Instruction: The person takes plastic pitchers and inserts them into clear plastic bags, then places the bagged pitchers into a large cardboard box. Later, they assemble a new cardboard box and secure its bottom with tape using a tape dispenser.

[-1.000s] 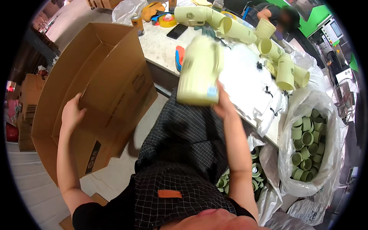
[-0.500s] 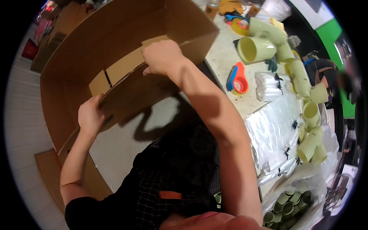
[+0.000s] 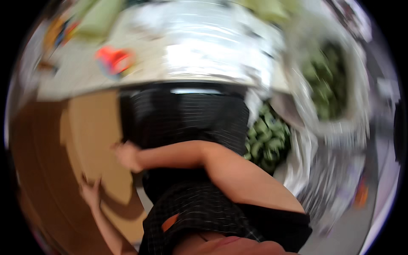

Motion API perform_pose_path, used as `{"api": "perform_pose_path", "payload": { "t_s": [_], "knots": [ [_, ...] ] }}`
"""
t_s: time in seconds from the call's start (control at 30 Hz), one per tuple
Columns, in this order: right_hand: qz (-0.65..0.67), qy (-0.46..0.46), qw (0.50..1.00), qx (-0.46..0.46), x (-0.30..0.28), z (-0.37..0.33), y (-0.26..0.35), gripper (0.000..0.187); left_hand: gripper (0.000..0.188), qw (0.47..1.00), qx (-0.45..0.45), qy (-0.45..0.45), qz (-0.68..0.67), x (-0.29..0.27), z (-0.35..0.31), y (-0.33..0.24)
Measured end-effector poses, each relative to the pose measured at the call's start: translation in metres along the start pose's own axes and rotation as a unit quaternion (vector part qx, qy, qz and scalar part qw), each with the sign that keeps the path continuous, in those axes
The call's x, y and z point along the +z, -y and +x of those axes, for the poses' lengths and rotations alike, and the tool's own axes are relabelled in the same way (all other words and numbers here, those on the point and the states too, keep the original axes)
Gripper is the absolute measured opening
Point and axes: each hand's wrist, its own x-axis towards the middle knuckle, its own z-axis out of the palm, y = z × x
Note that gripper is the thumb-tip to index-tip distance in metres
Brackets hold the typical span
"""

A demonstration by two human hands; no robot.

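Brown cardboard is seen across the lower left, where a large box (image 3: 95, 127) is placed just beside the front edge of the pale worktop (image 3: 80, 74). The left hand (image 3: 90, 194) is held at the box with thumb and fingers parted; whether cardboard is gripped between them cannot be told. The right hand (image 3: 127, 156) is held near the right edge of the box, its grip lost in blur. On the worktop, an orange tape dispenser (image 3: 114, 59) is set left of shiny, clear plastic bags (image 3: 208, 46), and pale green vessels (image 3: 98, 21) are seen toward the back. At the right, a clear sack (image 3: 360, 97) is filled with green pieces (image 3: 323, 80). Lower down, more are heaped beside crumpled plastic (image 3: 327, 187), and grey floor (image 3: 350, 240) is shown beyond.
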Motion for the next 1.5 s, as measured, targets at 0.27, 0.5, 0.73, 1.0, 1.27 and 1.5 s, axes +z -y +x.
{"api": "perform_pose_path", "payload": {
  "t_s": [0.27,0.5,0.73,1.0,1.27,1.5],
  "knots": [
    [0.290,-0.314,0.903,0.048,-0.055,-0.145,-0.029,0.044,0.071,0.982,0.051,-0.106,0.149,0.058,0.037,-0.020],
    [0.304,-0.622,0.510,0.510,0.056,-0.366,-0.025,0.039,0.069,0.977,0.087,-0.136,0.141,0.025,0.028,-0.019],
    [0.651,-0.410,0.317,0.554,0.442,-0.403,0.185,0.074,0.065,0.982,0.144,-0.100,0.066,0.059,0.006,-0.064],
    [0.658,-0.387,0.343,0.548,0.540,-0.318,0.194,0.051,0.080,0.961,0.202,-0.103,0.159,0.056,-0.005,-0.087],
    [0.633,-0.302,0.302,0.645,0.437,-0.357,0.181,0.033,0.087,0.974,0.162,-0.094,0.129,0.051,0.083,-0.060],
    [0.419,-0.139,0.591,0.675,0.242,-0.499,0.139,0.023,0.084,0.990,0.107,-0.069,0.065,0.067,0.080,-0.102]
  ]
}}
